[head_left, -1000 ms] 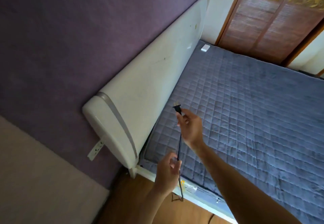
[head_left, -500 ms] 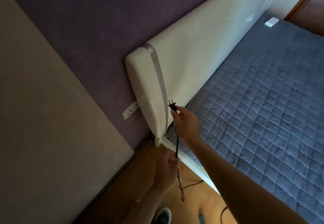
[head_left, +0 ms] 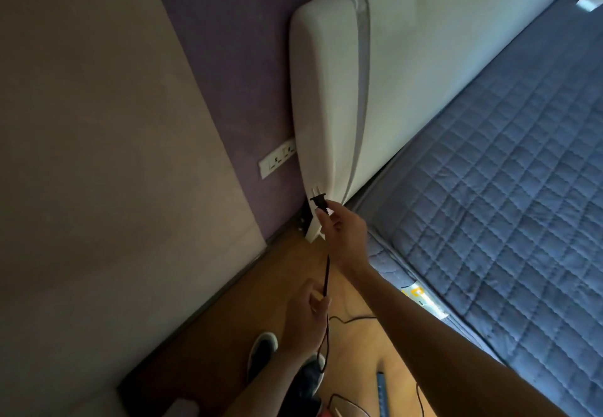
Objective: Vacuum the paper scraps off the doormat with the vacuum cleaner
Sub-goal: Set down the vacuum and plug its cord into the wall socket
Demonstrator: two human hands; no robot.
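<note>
My right hand (head_left: pixel 342 237) pinches a black two-pin plug (head_left: pixel 318 201) just behind its head, with the prongs pointing up and left in front of the headboard's lower corner. The black power cord (head_left: pixel 327 273) runs down from the plug to my left hand (head_left: pixel 305 317), which grips it lower down. Below that hand the cord hangs in a loop and trails across the wooden floor. A white wall socket strip (head_left: pixel 277 158) sits on the purple wall, left of and above the plug, apart from it. Neither doormat nor paper scraps are in view.
A white padded headboard (head_left: pixel 408 73) stands against the purple wall, its edge partly covering the socket strip. The bed with a blue quilted cover (head_left: pixel 505 188) fills the right side. A beige wall panel (head_left: pixel 98 155) bounds the left. My shoes (head_left: pixel 261 348) stand on the narrow wooden floor (head_left: pixel 352 348).
The view has swung left and down, so the socket strip and floor show more. Both hands have carried the plug and cord toward the headboard's lower corner, closer to the socket.
</note>
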